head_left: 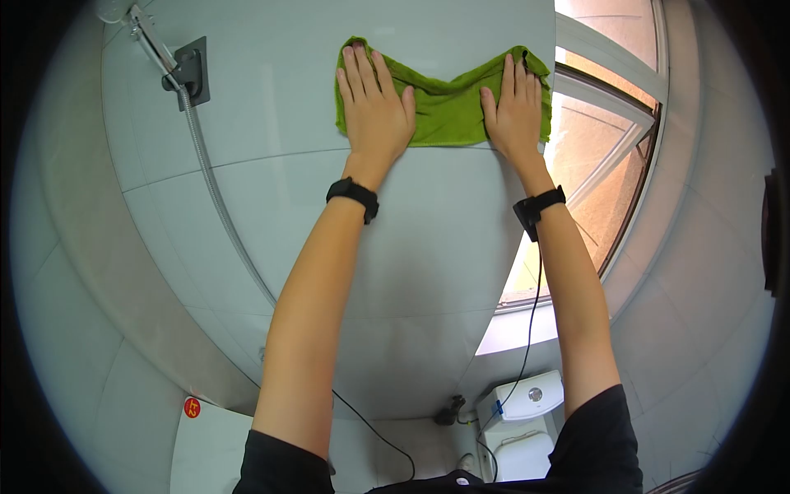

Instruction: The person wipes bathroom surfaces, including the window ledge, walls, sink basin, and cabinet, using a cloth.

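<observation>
A green cloth (448,115) is spread against the pale tiled wall (428,247), its top edge sagging between my two hands. My left hand (374,119) presses flat on the cloth's left end, fingers stretched upward and thumb apart. On the right end, close to the window, my right hand (517,123) lies flat as well, its fingers pointing up and the thumb spread. The cloth's top corners bunch around the fingertips of both hands. Each wrist wears a black strap, and a thin black cable hangs from the right one.
At the upper left, a shower head holder (191,74) is fixed to the wall with a metal hose (216,193) hanging down. An open window (605,148) stands at right. Below are a white toilet (527,412) and a white surface with a red round sticker (192,407).
</observation>
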A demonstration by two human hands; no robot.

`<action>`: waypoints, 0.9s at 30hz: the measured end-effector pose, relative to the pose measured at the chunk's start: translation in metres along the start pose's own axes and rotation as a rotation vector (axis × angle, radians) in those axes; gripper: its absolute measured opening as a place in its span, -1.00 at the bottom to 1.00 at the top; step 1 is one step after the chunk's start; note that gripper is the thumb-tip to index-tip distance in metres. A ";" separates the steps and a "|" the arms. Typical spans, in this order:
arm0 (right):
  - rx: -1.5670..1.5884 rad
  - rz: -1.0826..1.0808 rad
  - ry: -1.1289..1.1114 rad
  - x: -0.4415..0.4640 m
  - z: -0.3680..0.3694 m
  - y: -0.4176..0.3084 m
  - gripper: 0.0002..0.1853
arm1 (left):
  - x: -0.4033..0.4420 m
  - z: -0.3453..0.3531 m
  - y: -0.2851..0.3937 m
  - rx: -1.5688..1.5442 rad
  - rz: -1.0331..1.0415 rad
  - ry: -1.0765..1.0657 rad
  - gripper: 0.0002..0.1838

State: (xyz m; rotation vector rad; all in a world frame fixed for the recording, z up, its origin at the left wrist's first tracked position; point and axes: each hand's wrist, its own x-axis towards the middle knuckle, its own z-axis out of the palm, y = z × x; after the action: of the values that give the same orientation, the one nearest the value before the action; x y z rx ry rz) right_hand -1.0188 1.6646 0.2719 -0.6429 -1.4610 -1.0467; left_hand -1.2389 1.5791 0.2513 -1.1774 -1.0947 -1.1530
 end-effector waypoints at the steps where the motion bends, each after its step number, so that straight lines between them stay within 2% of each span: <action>1: 0.000 -0.005 0.004 -0.009 0.002 0.001 -0.26 | -0.009 0.003 0.003 -0.008 0.012 -0.013 -0.24; 13: 0.065 0.027 -0.161 -0.085 0.006 -0.028 -0.15 | -0.079 0.013 0.033 -0.128 0.010 -0.185 -0.18; 18: 0.128 -0.003 -0.183 -0.154 0.032 -0.032 -0.20 | -0.158 0.048 0.048 -0.123 0.019 -0.234 -0.22; 21: 0.155 -0.024 -0.210 -0.185 0.032 -0.039 -0.24 | -0.198 0.047 0.054 -0.118 0.036 -0.300 -0.26; 27: 0.141 -0.060 -0.340 -0.196 0.037 -0.059 -0.28 | -0.225 0.056 0.034 -0.139 0.108 -0.385 -0.29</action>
State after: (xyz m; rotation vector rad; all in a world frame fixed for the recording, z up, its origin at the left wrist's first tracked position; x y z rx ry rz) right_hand -1.0521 1.7048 0.0703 -0.7021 -1.8417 -0.8995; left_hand -1.2282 1.6527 0.0295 -1.5942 -1.2339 -0.9527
